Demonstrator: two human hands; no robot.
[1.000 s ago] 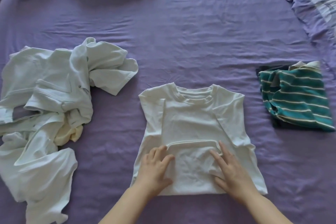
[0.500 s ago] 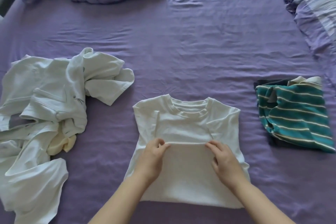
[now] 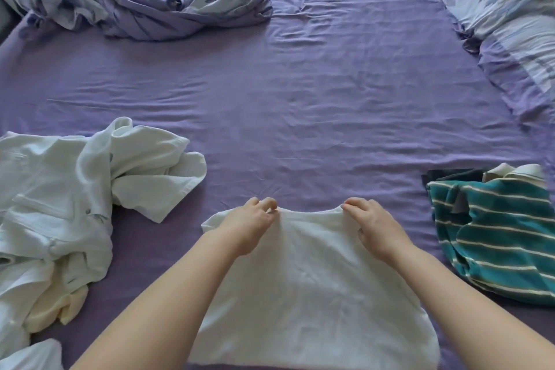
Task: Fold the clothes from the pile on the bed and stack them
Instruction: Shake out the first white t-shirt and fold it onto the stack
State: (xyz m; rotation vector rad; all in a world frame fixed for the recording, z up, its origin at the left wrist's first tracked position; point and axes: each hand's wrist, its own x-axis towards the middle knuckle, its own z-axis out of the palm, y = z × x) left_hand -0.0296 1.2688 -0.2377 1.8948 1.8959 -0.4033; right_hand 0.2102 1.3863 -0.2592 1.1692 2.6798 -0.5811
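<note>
While one white shirt [image 3: 312,285] is lying at six o'clock on the purple bed [image 3: 300,117], two hands are pinching its far edge: the left hand [image 3: 250,227] and right hand [image 3: 375,227]. One messy pile [image 3: 66,207] is sitting at nine o'clock. One striped folded stack [image 3: 498,237] is waiting at three o'clock. One crumpled blanket [image 3: 144,0] is lying at eleven o'clock.

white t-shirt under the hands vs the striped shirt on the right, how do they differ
The white t-shirt is plain; the striped shirt is teal with white stripes. The white t-shirt is pinched at its far edge by the left hand and right hand; the striped shirt lies untouched atop a dark garment. Both lie folded on the purple sheet.
</note>
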